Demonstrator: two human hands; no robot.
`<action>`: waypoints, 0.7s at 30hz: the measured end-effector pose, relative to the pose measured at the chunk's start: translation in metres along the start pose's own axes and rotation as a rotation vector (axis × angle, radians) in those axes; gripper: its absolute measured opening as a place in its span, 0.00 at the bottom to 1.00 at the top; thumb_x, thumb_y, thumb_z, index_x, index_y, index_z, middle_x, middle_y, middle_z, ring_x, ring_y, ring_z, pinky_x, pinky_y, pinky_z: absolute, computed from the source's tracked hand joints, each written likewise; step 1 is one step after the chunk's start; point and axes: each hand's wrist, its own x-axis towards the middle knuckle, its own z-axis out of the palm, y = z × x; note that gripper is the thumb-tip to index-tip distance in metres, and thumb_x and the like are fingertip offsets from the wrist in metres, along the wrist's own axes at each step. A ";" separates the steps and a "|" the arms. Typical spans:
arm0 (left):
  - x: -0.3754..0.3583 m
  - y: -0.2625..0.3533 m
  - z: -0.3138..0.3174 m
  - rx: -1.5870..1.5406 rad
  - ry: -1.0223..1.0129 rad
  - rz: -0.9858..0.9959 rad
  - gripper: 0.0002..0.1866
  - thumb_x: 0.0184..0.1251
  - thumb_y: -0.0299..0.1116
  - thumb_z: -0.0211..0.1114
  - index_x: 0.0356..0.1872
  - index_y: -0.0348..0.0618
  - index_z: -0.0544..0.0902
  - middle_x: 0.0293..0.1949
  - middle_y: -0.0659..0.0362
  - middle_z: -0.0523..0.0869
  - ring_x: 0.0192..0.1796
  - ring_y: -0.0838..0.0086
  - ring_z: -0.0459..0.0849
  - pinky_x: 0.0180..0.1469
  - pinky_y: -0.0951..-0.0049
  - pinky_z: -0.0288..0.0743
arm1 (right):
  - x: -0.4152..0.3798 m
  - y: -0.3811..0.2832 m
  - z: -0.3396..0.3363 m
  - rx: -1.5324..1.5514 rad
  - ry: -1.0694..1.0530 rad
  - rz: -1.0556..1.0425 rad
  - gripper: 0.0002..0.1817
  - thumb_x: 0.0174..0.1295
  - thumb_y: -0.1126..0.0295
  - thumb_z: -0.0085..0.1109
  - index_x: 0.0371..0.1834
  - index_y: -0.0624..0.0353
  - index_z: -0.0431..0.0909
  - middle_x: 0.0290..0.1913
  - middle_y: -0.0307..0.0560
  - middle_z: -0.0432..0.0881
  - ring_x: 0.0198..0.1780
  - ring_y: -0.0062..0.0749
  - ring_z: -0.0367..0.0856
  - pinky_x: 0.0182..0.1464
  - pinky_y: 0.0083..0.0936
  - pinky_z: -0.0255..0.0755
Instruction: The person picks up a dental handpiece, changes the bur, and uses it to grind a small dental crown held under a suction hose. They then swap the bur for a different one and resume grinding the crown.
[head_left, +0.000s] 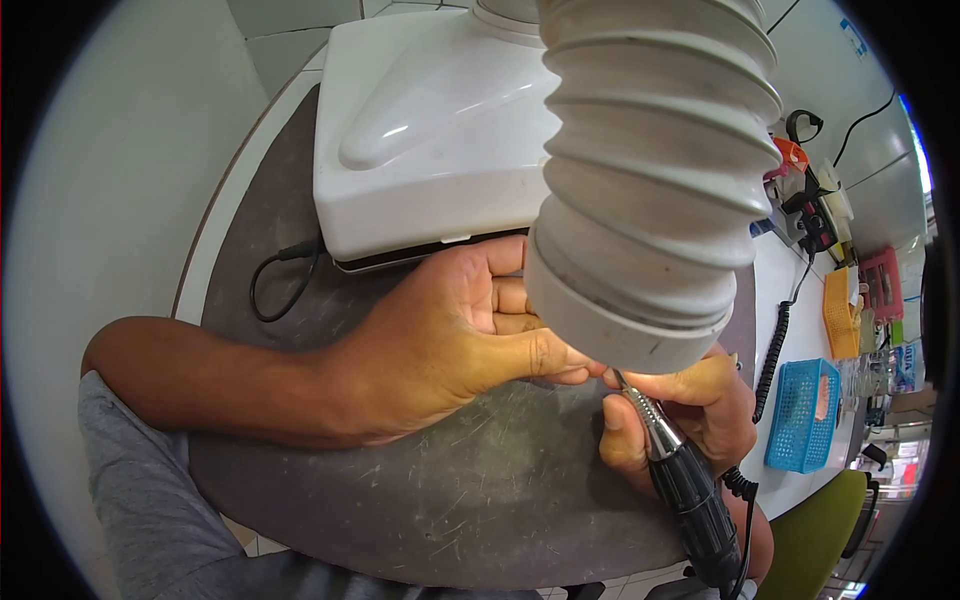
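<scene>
My right hand [715, 405] is wrapped round a black and silver rotary handpiece [690, 490], which slants with its tip up and to the left. From the handpiece's lower end runs a black cord. My left hand [450, 335] reaches in from the left, with its thumb and fingers pressed together close to the tip. Whatever they pinch, if anything, is hidden or too small to make out. A ribbed white extraction hose [655, 180] hangs over both hands and covers part of their fingers.
Behind my left hand stands a white dust-collector housing [430, 190] with a black cable [265, 285]. The scratched grey-brown work surface [480, 510] lies under my hands. To the right are a blue basket [803, 415], a yellow basket [842, 315] and a coiled cord [773, 355]. A green chair [815, 535] stands lower right.
</scene>
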 end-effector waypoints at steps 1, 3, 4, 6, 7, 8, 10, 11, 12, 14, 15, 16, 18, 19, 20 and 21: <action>0.000 -0.001 0.002 0.041 0.017 0.017 0.19 0.61 0.21 0.61 0.52 0.32 0.70 0.46 0.51 0.82 0.49 0.70 0.81 0.53 0.74 0.77 | 0.000 0.001 0.001 0.016 0.011 -0.007 0.16 0.44 0.80 0.70 0.37 0.62 0.77 0.35 0.51 0.82 0.40 0.37 0.84 0.38 0.22 0.78; 0.000 0.002 -0.002 -0.014 0.013 -0.005 0.19 0.61 0.21 0.61 0.53 0.32 0.70 0.46 0.51 0.82 0.49 0.70 0.81 0.53 0.74 0.77 | -0.001 0.001 0.001 0.035 0.022 -0.014 0.16 0.44 0.80 0.70 0.37 0.63 0.77 0.35 0.51 0.82 0.40 0.37 0.84 0.37 0.22 0.78; -0.001 0.003 -0.003 -0.069 0.010 -0.025 0.19 0.61 0.22 0.62 0.53 0.32 0.70 0.46 0.51 0.82 0.49 0.70 0.81 0.54 0.73 0.77 | -0.001 0.000 0.000 0.034 0.008 0.009 0.16 0.44 0.80 0.70 0.37 0.63 0.77 0.35 0.51 0.82 0.40 0.36 0.84 0.37 0.22 0.78; -0.001 0.002 -0.005 -0.047 -0.005 -0.008 0.19 0.61 0.22 0.62 0.53 0.32 0.69 0.46 0.51 0.82 0.49 0.70 0.81 0.54 0.73 0.77 | 0.000 -0.001 -0.001 0.031 -0.007 0.032 0.16 0.44 0.80 0.70 0.37 0.62 0.77 0.35 0.51 0.82 0.40 0.36 0.84 0.37 0.22 0.78; -0.001 0.001 -0.005 -0.026 -0.019 0.007 0.19 0.61 0.22 0.62 0.53 0.33 0.69 0.46 0.51 0.82 0.49 0.70 0.81 0.54 0.73 0.77 | 0.000 -0.002 -0.002 0.014 -0.007 0.031 0.16 0.44 0.80 0.69 0.37 0.62 0.77 0.35 0.52 0.82 0.40 0.37 0.84 0.38 0.22 0.78; 0.001 -0.002 -0.006 -0.026 -0.019 0.007 0.19 0.61 0.22 0.62 0.53 0.33 0.69 0.46 0.51 0.82 0.49 0.70 0.81 0.54 0.73 0.77 | 0.000 -0.002 -0.002 -0.003 -0.007 0.029 0.15 0.45 0.81 0.69 0.37 0.62 0.77 0.35 0.52 0.82 0.41 0.37 0.84 0.38 0.22 0.78; 0.004 -0.009 -0.006 -0.020 -0.014 0.018 0.19 0.61 0.22 0.62 0.53 0.33 0.70 0.46 0.51 0.82 0.49 0.71 0.81 0.54 0.74 0.77 | 0.000 -0.002 0.001 0.074 0.054 0.063 0.15 0.45 0.81 0.69 0.37 0.62 0.77 0.35 0.52 0.82 0.41 0.38 0.84 0.38 0.22 0.78; 0.004 -0.009 -0.006 -0.020 -0.014 0.019 0.19 0.61 0.22 0.62 0.53 0.33 0.70 0.46 0.51 0.82 0.49 0.71 0.81 0.54 0.74 0.77 | 0.000 -0.001 0.002 0.149 0.114 0.095 0.15 0.45 0.81 0.68 0.37 0.62 0.77 0.35 0.53 0.82 0.41 0.38 0.84 0.38 0.22 0.78; 0.003 -0.009 -0.006 -0.021 0.001 0.026 0.19 0.61 0.21 0.62 0.53 0.33 0.70 0.46 0.51 0.82 0.49 0.71 0.81 0.54 0.74 0.77 | -0.002 0.001 0.001 0.084 0.105 0.046 0.14 0.46 0.80 0.68 0.36 0.63 0.77 0.34 0.52 0.82 0.41 0.39 0.85 0.39 0.22 0.78; 0.003 -0.009 -0.005 -0.024 0.017 0.034 0.19 0.61 0.21 0.61 0.53 0.33 0.70 0.46 0.51 0.82 0.49 0.71 0.81 0.54 0.74 0.77 | -0.002 0.000 0.000 0.045 0.080 0.026 0.13 0.46 0.79 0.68 0.36 0.63 0.77 0.34 0.52 0.82 0.41 0.39 0.85 0.39 0.23 0.78; 0.003 -0.009 -0.005 -0.030 0.017 0.030 0.19 0.61 0.21 0.61 0.53 0.33 0.70 0.46 0.51 0.82 0.49 0.71 0.81 0.54 0.74 0.77 | -0.002 0.000 0.000 0.004 0.057 0.006 0.13 0.46 0.79 0.69 0.35 0.63 0.77 0.33 0.52 0.82 0.40 0.39 0.85 0.39 0.23 0.78; 0.003 -0.009 -0.005 -0.036 0.017 0.026 0.19 0.61 0.21 0.61 0.53 0.33 0.70 0.46 0.51 0.82 0.49 0.72 0.81 0.54 0.75 0.76 | -0.002 0.000 -0.001 0.004 0.056 0.007 0.13 0.46 0.79 0.69 0.35 0.63 0.77 0.33 0.52 0.82 0.40 0.39 0.85 0.39 0.23 0.78; 0.002 -0.009 -0.005 -0.013 0.025 0.043 0.19 0.60 0.21 0.61 0.53 0.33 0.70 0.45 0.51 0.82 0.49 0.72 0.81 0.54 0.75 0.76 | -0.002 -0.001 -0.001 -0.030 0.025 0.020 0.13 0.46 0.79 0.69 0.35 0.64 0.77 0.33 0.51 0.82 0.40 0.39 0.85 0.38 0.24 0.78; 0.002 -0.009 -0.005 0.010 0.031 0.061 0.20 0.60 0.21 0.62 0.53 0.33 0.70 0.45 0.51 0.82 0.49 0.72 0.81 0.54 0.75 0.76 | -0.002 -0.002 -0.001 -0.029 0.024 0.020 0.13 0.46 0.79 0.69 0.35 0.64 0.77 0.33 0.51 0.82 0.40 0.39 0.85 0.38 0.24 0.78; 0.002 -0.009 -0.005 0.009 0.032 0.061 0.20 0.60 0.21 0.62 0.53 0.33 0.70 0.45 0.51 0.82 0.49 0.72 0.81 0.54 0.75 0.76 | -0.002 -0.005 0.000 -0.037 0.013 0.025 0.13 0.45 0.79 0.69 0.35 0.63 0.77 0.33 0.51 0.82 0.40 0.38 0.85 0.37 0.24 0.78; 0.002 -0.010 -0.006 -0.002 0.033 0.047 0.20 0.60 0.21 0.62 0.53 0.33 0.70 0.45 0.51 0.82 0.48 0.72 0.82 0.54 0.75 0.76 | -0.002 -0.006 0.000 -0.045 0.003 0.031 0.14 0.45 0.79 0.69 0.36 0.63 0.77 0.33 0.50 0.82 0.39 0.38 0.85 0.37 0.24 0.78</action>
